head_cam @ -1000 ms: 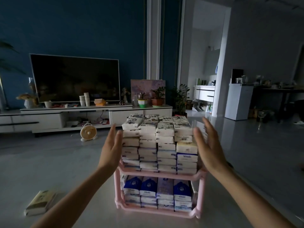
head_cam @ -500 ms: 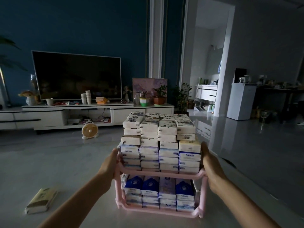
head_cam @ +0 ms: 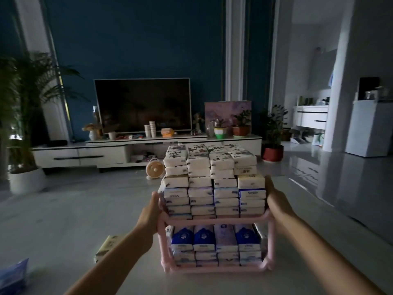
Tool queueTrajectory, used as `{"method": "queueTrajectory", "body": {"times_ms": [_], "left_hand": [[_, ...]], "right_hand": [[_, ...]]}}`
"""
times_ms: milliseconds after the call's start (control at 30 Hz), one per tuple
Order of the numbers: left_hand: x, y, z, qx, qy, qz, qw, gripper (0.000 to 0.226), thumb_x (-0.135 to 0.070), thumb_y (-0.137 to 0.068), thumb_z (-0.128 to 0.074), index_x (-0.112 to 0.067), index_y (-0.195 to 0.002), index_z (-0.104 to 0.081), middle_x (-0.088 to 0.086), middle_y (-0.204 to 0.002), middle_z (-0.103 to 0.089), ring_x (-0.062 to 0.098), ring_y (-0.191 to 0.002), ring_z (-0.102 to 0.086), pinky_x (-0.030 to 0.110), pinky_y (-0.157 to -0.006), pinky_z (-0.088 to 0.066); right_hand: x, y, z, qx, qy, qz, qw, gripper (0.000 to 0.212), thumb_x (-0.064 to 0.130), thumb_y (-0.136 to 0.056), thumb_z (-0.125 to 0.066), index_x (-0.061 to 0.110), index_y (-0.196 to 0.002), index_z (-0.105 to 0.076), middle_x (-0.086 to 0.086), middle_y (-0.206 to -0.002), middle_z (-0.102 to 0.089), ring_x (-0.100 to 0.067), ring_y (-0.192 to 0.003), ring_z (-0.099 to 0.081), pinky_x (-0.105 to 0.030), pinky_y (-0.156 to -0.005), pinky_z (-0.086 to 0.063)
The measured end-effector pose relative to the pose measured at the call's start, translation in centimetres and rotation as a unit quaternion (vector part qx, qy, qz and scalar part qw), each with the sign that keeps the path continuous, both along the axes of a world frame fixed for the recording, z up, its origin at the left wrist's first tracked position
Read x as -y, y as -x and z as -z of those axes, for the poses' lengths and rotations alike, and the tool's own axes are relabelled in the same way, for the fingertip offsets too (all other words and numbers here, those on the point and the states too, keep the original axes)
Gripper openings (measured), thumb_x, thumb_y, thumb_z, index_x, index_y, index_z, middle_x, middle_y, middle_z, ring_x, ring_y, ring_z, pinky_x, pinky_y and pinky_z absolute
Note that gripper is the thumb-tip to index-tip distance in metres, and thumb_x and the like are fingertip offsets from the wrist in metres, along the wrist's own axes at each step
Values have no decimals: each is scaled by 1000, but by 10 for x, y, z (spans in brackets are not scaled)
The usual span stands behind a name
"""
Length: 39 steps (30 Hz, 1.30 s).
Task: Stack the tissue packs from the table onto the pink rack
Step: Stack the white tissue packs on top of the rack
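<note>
Now: pink plastic two-tier rack [head_cam: 214, 220] clasped at its upper rails.
Left hand [head_cam: 151, 212] and right hand [head_cam: 277, 200] curl round it; white and blue tissue packs [head_cam: 212, 185] fill both tiers; a beige pack [head_cam: 106, 248] lies on the grey table [head_cam: 63, 220].

Bare left forearm [head_cam: 119, 254], right forearm [head_cam: 319, 243]

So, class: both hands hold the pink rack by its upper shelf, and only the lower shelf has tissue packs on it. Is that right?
No. In the head view the pink rack also has a tall pile of tissue packs on its upper shelf. The left hand and right hand do hold it by that shelf.
</note>
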<state>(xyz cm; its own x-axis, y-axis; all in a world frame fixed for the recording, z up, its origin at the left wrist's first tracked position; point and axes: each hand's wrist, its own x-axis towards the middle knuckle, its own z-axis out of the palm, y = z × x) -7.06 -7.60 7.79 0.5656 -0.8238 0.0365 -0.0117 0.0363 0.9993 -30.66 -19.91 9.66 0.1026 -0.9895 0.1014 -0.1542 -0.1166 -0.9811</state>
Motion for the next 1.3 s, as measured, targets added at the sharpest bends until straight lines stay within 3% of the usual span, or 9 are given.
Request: {"method": "queueTrajectory", "body": {"times_ms": [167, 433, 600, 700, 800, 967, 1067, 1200, 1300], "left_hand": [[-3, -24, -2, -3, -27, -30, 999, 55, -49, -96, -21, -11, -98, -60, 14, -90, -64, 22, -80, -60, 32, -66, -48], [-26, -44, -2, 17, -17, -2, 1000, 62, -57, -94, -17, -15, -102, -62, 13, -101, -67, 26, -97, -62, 45, -94, -46], [-76, -55, 42, 122, -31, 23, 992, 41, -52, -94, -36, -23, -99, -65, 0, -103, -64, 15, -98, -59, 29, -84, -47], [-130, -81, 74, 296, -59, -58, 952, 13, -34, -89, -54, -30, -88, -66, -6, -88, -64, 1, -71, -57, 14, -69, -44], [-181, -107, 91, 376, -70, -137, 914, 27, -11, -90, -53, -38, -90, -59, -20, -90, -61, -4, -81, -59, 2, -71, -39], [-235, -164, 92, 413, 2, -311, 856, 20, -10, -81, -48, -17, -84, -67, -12, -85, -61, 1, -84, -54, 1, -76, -34], [-271, -211, 93, 419, -16, -382, 823, 22, -10, -77, -45, -11, -83, -66, 1, -86, -64, 10, -82, -53, 13, -72, -34], [-314, -266, 109, 386, -91, -450, 800, 26, -9, -73, -45, -9, -88, -67, 7, -94, -65, 26, -89, -58, 21, -76, -35], [-341, -297, 127, 336, -138, -461, 810, 42, -26, -77, -37, -7, -101, -66, 10, -106, -65, 29, -100, -58, 28, -86, -40]], "right_hand": [[3, -30, 0, 17, 6, -26, 999, 57, 50, -96, -23, 14, -71, -59, -10, -73, -64, -25, -73, -61, -35, -74, -48], [-10, -42, 2, 49, 16, -68, 996, 56, 53, -96, -21, 15, -82, -60, -8, -77, -63, -20, -73, -60, -32, -64, -45], [-35, -49, 70, -53, 81, 155, 983, 24, 45, -95, -35, 29, -90, -53, -15, -97, -57, -36, -92, -55, -50, -83, -44], [-99, -97, 109, -82, 122, 12, 989, 15, 7, -92, -49, 17, -93, -60, -10, -85, -61, -37, -85, -58, -38, -75, -42], [-167, -147, 122, -42, 132, -152, 979, 35, -6, -85, -56, 27, -80, -64, 4, -76, -65, -17, -74, -59, -14, -65, -39], [-232, -257, 124, -135, 298, -387, 862, 46, 49, -65, -39, 67, -107, -37, 21, -97, -57, 4, -90, -53, -5, -74, -40], [-280, -315, 126, -236, 360, -442, 787, 55, 60, -65, -35, 52, -119, -36, 19, -113, -51, 1, -105, -49, -12, -92, -39], [-329, -363, 133, -306, 453, -444, 710, 77, 70, -61, -37, 31, -127, -44, -1, -123, -58, -14, -103, -58, -22, -81, -46], [-338, -394, 143, -302, 512, -453, 665, 79, 67, -69, -40, 24, -136, -39, -14, -141, -41, -29, -126, -36, -43, -106, -32]]}}
